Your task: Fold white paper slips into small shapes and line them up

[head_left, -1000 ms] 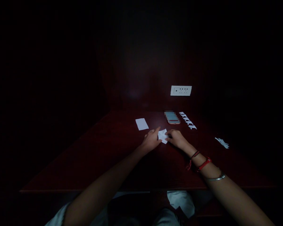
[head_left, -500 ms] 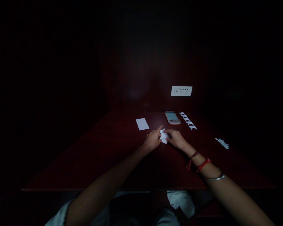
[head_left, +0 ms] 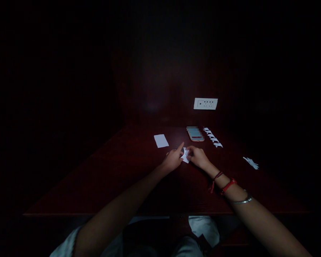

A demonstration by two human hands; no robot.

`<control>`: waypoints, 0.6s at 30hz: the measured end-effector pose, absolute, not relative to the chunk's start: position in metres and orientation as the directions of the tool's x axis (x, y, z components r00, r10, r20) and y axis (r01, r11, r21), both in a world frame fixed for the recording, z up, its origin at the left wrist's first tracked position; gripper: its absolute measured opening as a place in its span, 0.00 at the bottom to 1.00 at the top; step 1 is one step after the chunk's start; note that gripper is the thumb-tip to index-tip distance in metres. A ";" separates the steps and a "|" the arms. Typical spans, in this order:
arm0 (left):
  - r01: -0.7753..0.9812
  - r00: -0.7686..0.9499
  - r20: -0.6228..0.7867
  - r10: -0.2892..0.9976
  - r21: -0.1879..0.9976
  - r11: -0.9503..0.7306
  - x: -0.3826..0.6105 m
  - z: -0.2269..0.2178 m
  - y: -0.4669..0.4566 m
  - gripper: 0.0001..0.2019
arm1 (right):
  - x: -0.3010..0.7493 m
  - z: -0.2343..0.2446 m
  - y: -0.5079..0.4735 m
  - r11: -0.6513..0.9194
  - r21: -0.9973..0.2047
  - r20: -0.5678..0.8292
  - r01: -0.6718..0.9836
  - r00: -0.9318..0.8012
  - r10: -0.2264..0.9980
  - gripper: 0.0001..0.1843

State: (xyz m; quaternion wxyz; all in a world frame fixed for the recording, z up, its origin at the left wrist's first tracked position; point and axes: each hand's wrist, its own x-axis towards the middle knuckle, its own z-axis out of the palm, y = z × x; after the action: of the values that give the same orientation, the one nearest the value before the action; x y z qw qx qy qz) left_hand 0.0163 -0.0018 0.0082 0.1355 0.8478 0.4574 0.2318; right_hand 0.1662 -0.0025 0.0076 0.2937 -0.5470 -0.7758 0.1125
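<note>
Near the table's [head_left: 109,175] middle sits the folded paper [head_left: 185,156]. Your right hand [head_left: 200,157] pinches its three o'clock side; your left hand [head_left: 173,159] touches at nine, whether gripping I cannot tell. From there, a flat sheet [head_left: 161,141] lies at ten o'clock, the phone [head_left: 195,134] at one.

Paper [head_left: 185,157]: partly covered by the left grip [head_left: 173,159] and right grip [head_left: 199,157]; folds too small to read.
Phone [head_left: 195,133]: screen blurred into blocks.
Strips [head_left: 251,163]: too small to count, right of frame.
Right arm [head_left: 267,221]: cut off, lower right.
Sleeve [head_left: 66,245]: cut off, lower left.
Worktop [head_left: 109,178]: right side lost in darkness.
</note>
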 end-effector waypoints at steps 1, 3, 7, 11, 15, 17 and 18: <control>0.713 0.477 0.265 0.838 0.441 -0.545 0.016 0.009 -0.002 0.34 | 0.166 0.008 -0.002 0.371 -0.500 0.328 0.783 -0.225 0.917 0.18; 0.721 0.481 0.253 0.840 0.431 -0.542 0.017 0.011 -0.004 0.34 | 0.166 0.008 -0.002 0.350 -0.507 0.316 0.788 -0.208 0.925 0.17; 0.755 0.482 0.235 0.844 0.378 -0.536 0.018 0.014 -0.005 0.32 | 0.166 0.010 -0.002 0.334 -0.524 0.327 0.783 -0.177 0.928 0.18; 0.763 0.487 0.251 0.837 0.343 -0.547 0.017 0.010 -0.003 0.30 | 0.167 0.012 -0.002 0.318 -0.541 0.334 0.779 -0.148 0.931 0.22; 0.736 0.520 0.286 0.805 0.327 -0.592 0.015 0.008 0.001 0.26 | 0.168 0.013 -0.003 0.326 -0.545 0.327 0.773 -0.162 0.931 0.18; 0.736 0.524 0.285 0.803 0.323 -0.595 0.015 0.009 0.000 0.24 | 0.168 0.013 -0.003 0.316 -0.558 0.318 0.767 -0.155 0.935 0.17; 0.740 0.522 0.280 0.806 0.321 -0.591 0.015 0.010 -0.001 0.23 | 0.168 0.013 -0.003 0.310 -0.567 0.315 0.763 -0.146 0.938 0.17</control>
State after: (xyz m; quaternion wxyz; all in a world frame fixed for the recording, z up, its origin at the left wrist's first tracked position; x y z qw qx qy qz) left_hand 0.0150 -0.0006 0.0096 0.0811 0.8686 0.4450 0.2024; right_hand 0.1676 -0.0029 0.0129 0.3171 -0.5712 -0.7445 0.1376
